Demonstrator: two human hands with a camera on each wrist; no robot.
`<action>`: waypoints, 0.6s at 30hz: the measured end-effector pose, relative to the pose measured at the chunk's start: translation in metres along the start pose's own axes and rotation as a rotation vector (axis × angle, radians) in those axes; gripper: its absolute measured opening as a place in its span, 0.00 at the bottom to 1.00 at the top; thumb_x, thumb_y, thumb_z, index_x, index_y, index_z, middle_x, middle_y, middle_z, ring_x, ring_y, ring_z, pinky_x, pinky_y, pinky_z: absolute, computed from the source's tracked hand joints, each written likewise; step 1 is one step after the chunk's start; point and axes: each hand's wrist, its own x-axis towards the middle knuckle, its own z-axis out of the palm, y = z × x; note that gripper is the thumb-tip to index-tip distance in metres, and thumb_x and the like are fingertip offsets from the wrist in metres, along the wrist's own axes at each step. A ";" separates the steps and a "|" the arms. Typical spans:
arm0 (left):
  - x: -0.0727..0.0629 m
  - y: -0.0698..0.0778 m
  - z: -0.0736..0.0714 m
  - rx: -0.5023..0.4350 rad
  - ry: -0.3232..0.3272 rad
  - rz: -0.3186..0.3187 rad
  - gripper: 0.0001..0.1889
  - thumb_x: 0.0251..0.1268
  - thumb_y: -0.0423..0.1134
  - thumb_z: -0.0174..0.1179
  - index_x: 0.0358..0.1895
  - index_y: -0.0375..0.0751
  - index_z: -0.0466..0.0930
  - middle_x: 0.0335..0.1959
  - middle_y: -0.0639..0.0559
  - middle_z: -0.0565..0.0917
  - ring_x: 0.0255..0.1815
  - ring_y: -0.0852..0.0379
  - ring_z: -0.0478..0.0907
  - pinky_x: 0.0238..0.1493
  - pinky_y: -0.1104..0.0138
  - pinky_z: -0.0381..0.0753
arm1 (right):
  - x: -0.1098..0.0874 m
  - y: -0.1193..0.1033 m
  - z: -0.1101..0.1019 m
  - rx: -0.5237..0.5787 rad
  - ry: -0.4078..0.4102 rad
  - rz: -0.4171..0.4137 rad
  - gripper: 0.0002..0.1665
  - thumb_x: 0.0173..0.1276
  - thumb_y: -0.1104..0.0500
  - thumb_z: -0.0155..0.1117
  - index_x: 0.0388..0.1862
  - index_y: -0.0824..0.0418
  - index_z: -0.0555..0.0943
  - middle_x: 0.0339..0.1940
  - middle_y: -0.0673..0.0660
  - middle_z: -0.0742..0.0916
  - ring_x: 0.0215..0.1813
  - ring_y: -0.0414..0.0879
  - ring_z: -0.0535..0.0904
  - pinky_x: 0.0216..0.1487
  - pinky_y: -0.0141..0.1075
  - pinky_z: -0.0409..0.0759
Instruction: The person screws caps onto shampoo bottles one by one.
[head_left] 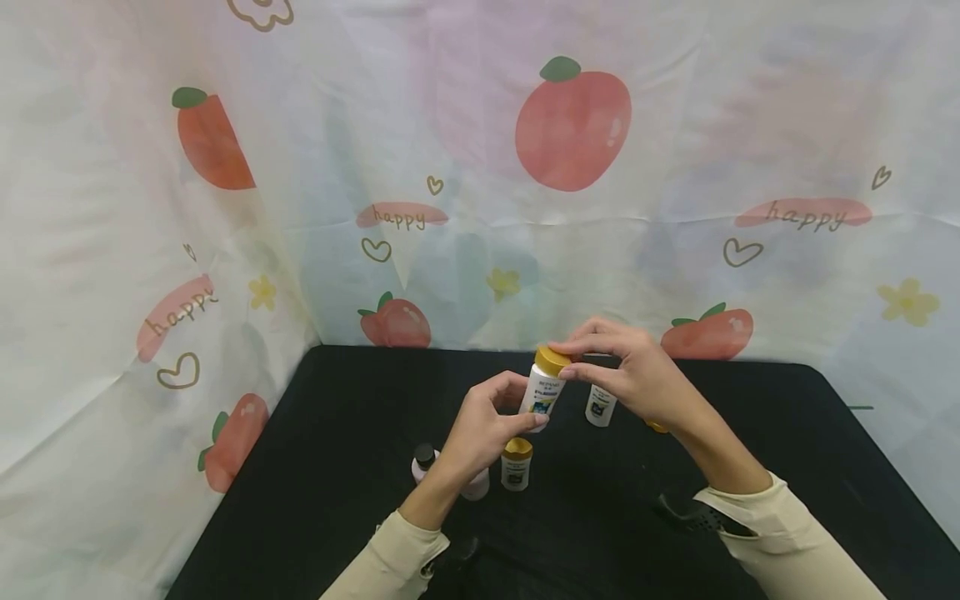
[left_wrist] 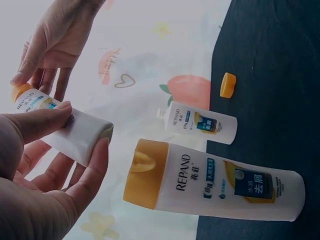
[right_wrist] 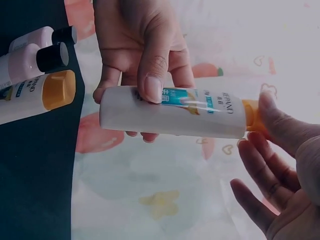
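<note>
The left sleeve [head_left: 382,562] and right sleeve [head_left: 802,546] are made of plain cream cloth, each ended loosely at the wrist. A black device [head_left: 684,512] with small dots is partly covered by the right cuff [head_left: 767,507]; a dark fitting [head_left: 427,570] at the left cuff [head_left: 420,535] is too shadowed to be made out. The left hand [head_left: 480,427] and right hand [head_left: 637,367] are bare.

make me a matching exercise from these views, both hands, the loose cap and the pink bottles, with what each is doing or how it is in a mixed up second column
Column 1
1. left hand
2. right hand
3. loose cap
4. pink bottles

Column 2
A. pinches the yellow cap on the raised bottle
B. topped with black caps
C. grips the raised bottle's white body
D. lies by itself on the black table

Pairs: 1-C, 2-A, 3-D, 4-B
</note>
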 end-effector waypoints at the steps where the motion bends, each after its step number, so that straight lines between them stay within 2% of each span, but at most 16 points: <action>1: 0.000 0.000 0.001 -0.005 -0.004 -0.002 0.18 0.61 0.36 0.74 0.53 0.49 0.83 0.48 0.54 0.87 0.47 0.57 0.83 0.45 0.63 0.86 | 0.000 0.001 0.000 0.015 0.005 0.004 0.25 0.59 0.70 0.75 0.56 0.56 0.87 0.44 0.46 0.84 0.46 0.40 0.78 0.43 0.29 0.80; 5: -0.001 -0.001 0.002 -0.015 -0.015 0.006 0.18 0.61 0.36 0.73 0.53 0.48 0.82 0.48 0.53 0.86 0.47 0.57 0.83 0.44 0.64 0.86 | 0.000 0.003 0.003 0.075 0.014 0.051 0.23 0.59 0.69 0.76 0.53 0.54 0.86 0.46 0.48 0.85 0.48 0.40 0.83 0.49 0.31 0.83; 9: 0.000 -0.001 0.005 -0.012 -0.015 0.029 0.18 0.61 0.36 0.73 0.53 0.48 0.82 0.48 0.53 0.87 0.46 0.58 0.84 0.44 0.65 0.86 | 0.001 0.004 0.009 0.117 0.021 0.104 0.23 0.61 0.67 0.75 0.55 0.55 0.84 0.50 0.50 0.87 0.51 0.41 0.85 0.52 0.32 0.83; 16: 0.002 0.000 0.010 -0.013 -0.010 0.067 0.17 0.61 0.35 0.73 0.53 0.47 0.82 0.48 0.53 0.87 0.49 0.59 0.84 0.51 0.63 0.84 | 0.005 0.002 0.023 0.150 0.020 0.125 0.23 0.65 0.65 0.73 0.59 0.57 0.85 0.48 0.53 0.91 0.41 0.41 0.88 0.39 0.33 0.85; 18: 0.002 0.000 0.010 -0.006 0.005 0.061 0.17 0.62 0.36 0.72 0.53 0.47 0.82 0.48 0.53 0.87 0.49 0.59 0.84 0.53 0.62 0.83 | 0.005 0.001 0.024 0.152 0.010 0.120 0.25 0.67 0.65 0.71 0.63 0.58 0.82 0.51 0.55 0.90 0.44 0.41 0.88 0.42 0.32 0.85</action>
